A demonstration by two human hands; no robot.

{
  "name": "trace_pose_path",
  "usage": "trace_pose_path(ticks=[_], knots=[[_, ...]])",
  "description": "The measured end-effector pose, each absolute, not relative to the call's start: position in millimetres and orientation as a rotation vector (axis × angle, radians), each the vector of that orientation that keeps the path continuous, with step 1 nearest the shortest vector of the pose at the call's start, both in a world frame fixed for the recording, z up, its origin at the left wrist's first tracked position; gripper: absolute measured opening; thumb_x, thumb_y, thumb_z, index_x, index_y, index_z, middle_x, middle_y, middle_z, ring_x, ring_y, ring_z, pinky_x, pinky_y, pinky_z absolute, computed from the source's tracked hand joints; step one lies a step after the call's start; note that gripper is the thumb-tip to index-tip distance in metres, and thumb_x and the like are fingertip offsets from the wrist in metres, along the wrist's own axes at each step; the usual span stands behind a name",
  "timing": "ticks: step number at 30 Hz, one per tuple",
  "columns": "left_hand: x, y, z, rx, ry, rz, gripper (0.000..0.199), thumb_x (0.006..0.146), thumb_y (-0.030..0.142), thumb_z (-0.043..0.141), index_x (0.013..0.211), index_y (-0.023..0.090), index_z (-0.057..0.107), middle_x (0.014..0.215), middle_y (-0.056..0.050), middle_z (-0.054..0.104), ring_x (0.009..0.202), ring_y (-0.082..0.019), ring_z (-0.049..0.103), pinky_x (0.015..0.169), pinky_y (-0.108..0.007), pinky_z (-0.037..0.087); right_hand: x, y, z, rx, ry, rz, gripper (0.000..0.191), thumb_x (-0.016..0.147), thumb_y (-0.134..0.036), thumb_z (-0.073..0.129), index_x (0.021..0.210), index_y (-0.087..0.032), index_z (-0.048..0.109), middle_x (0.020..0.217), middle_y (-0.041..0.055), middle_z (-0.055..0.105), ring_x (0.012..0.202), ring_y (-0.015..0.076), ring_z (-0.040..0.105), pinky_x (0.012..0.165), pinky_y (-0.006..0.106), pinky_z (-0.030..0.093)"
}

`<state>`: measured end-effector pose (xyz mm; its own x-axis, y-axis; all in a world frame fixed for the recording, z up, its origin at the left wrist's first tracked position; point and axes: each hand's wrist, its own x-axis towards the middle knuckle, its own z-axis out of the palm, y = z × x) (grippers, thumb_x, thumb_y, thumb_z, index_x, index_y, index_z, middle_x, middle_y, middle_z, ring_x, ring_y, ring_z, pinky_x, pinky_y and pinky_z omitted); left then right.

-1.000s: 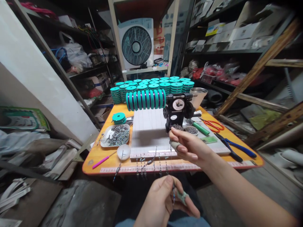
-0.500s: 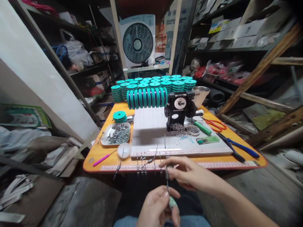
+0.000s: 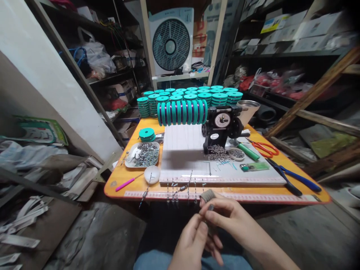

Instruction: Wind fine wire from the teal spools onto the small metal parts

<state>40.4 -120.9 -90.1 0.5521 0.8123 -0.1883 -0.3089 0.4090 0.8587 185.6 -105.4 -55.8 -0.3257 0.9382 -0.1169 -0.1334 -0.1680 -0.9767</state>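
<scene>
Both hands meet in front of the table's near edge. My right hand [image 3: 229,212] is closed in a pinch, with a small dark grey piece [image 3: 210,207] showing at the fingertips; its kind is unclear. A ribbed grey wrap [image 3: 207,195] sits around a finger at the top of this hand. My left hand [image 3: 192,240] is closed too, its thumb and fingers against the right fingertips; what it holds is hidden. Just beyond hang several short speckled cords [image 3: 195,189] at the board's front edge, one with a grey cylindrical weight [image 3: 183,188].
A black winder [image 3: 216,129] carries a row of teal spools [image 3: 182,112] above the white board [image 3: 180,161]. More spools stand behind. Around it lie a tray of small parts [image 3: 129,161], a white cup [image 3: 152,174], a pink-handled tool [image 3: 125,184], orange scissors [image 3: 266,149] and blue-handled pliers [image 3: 302,180].
My hands have drawn together; the short cord seen between them earlier is now hidden. The right fingers have curled in. The whole view has shifted slightly.
</scene>
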Motion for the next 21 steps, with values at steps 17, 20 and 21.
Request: trace_pose_path(ticks=[17,20,21], knots=[[36.0,-126.7,-87.5,0.902,0.612,0.960,0.040,0.089,0.046,0.047,0.072,0.011,0.057,0.062,-0.005,0.061,0.047,-0.011,0.055,0.044,-0.020,0.040,171.0,-114.0,-62.6,-1.007,-1.014,1.801,0.034,0.078,-0.045,0.067,0.085,-0.013,0.059,0.048,-0.0041,0.049,0.036,0.0049,0.045,0.031,0.012,0.025],[37.8,-126.8,-84.2,0.907,0.579,0.992,0.038,0.090,0.043,0.048,0.071,0.011,0.058,0.064,-0.006,0.062,0.049,-0.011,0.057,0.045,-0.019,0.039,168.0,-113.9,-64.2,-0.922,-1.000,1.829,0.030,0.079,-0.042,0.067,0.081,-0.014,0.057,0.045,-0.0046,0.049,0.032,0.0041,0.042,0.030,0.012,0.023],[38.2,-126.8,-83.3,0.901,0.563,1.000,0.038,0.090,0.043,0.049,0.071,0.011,0.059,0.064,-0.006,0.063,0.050,-0.011,0.057,0.045,-0.018,0.038,166.9,-114.3,-64.1,-0.891,-0.982,1.841,0.029,0.080,-0.041,0.066,0.081,-0.014,0.056,0.044,-0.0056,0.048,0.031,0.0035,0.040,0.031,0.013,0.023]])
